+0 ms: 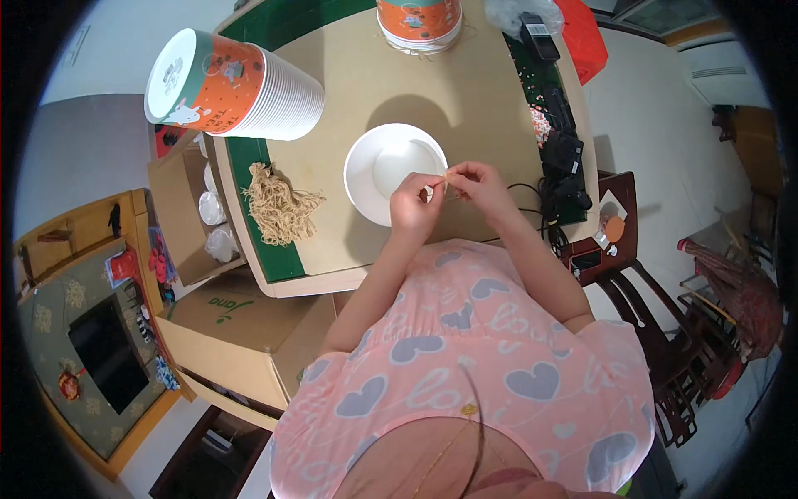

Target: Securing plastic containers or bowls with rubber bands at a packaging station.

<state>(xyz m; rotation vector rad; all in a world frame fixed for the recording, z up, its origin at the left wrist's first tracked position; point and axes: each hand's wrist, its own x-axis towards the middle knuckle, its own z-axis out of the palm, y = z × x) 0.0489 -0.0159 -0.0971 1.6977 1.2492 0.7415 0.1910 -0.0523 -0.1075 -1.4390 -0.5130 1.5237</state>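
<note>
A white paper bucket [366,170] stands on the table in front of me, its open top facing up. At its right rim my left hand [416,206] and my right hand [482,185] meet, thumbs and fingertips pinched close together. A thin tan string seems to run between the fingertips, though most of it is hidden by them. Left of the bucket lies a loose bundle of tan strings [278,206].
A tall stack of orange-and-green printed paper buckets [241,87] lies tilted at the far left. Another bucket stack [420,23], with strands around its rim, stands at the back. Black devices and cables [564,154] line the table's right edge. Cardboard boxes [237,312] stand at lower left.
</note>
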